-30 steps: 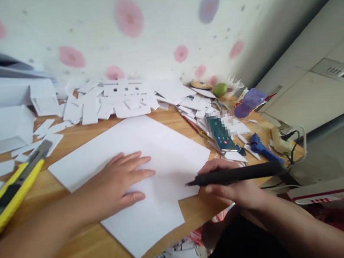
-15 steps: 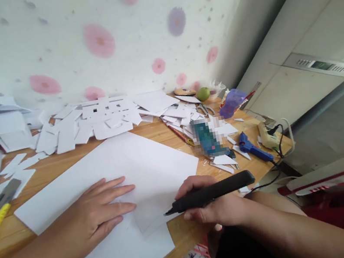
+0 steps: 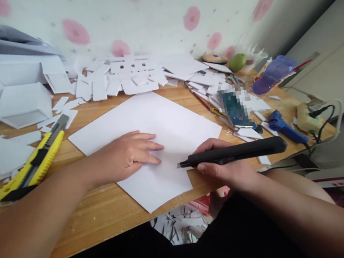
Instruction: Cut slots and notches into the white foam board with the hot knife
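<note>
A large white sheet point(image 3: 153, 114), with a notch cut out at its right, lies on the wooden table point(image 3: 100, 211). My left hand point(image 3: 130, 155) presses flat on its middle, fingers spread. In my right hand point(image 3: 223, 169), at the sheet's right edge, is a black utility knife point(image 3: 238, 151). Its short blade points left, over the sheet near the notch. Whether the tip touches the surface I cannot tell. Left of my left forearm rests a large yellow utility knife point(image 3: 37, 160), its blade out.
White card pieces point(image 3: 130, 76) are heaped along the wall. Folded white boxes point(image 3: 24, 103) stand at the left. On the right are a blue glue gun point(image 3: 287, 127), a power strip point(image 3: 309, 119), a green fruit point(image 3: 237, 62) and a purple object point(image 3: 273, 74). Scraps point(image 3: 180, 226) fill a container below the edge.
The view has shifted left and downward, showing more of the yellow knife and the boxes. The black knife now lies more level. My left hand stays on the sheet.
</note>
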Tool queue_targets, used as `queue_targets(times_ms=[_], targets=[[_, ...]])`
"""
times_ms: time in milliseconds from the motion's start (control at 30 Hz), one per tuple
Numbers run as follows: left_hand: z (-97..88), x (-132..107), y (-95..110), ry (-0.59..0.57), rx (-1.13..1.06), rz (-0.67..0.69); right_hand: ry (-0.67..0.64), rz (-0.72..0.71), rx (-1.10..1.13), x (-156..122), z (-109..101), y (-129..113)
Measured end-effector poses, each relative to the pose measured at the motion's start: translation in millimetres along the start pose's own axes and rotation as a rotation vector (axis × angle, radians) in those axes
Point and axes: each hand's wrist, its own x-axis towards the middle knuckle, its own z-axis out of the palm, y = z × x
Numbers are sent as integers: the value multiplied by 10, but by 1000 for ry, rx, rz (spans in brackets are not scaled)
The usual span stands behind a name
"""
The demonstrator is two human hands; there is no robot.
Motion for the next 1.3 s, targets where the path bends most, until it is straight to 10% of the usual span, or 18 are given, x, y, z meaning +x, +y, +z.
queue_targets(times_ms=[633, 1000, 1300], targets=[[44, -25, -50, 149, -40, -25, 124, -140, -159, -61, 215, 120], [11, -18, 47, 51, -54, -61, 209, -19, -95, -31, -69, 160], [3, 5, 62, -55, -51, -85, 32, 58, -95, -10, -77, 36]])
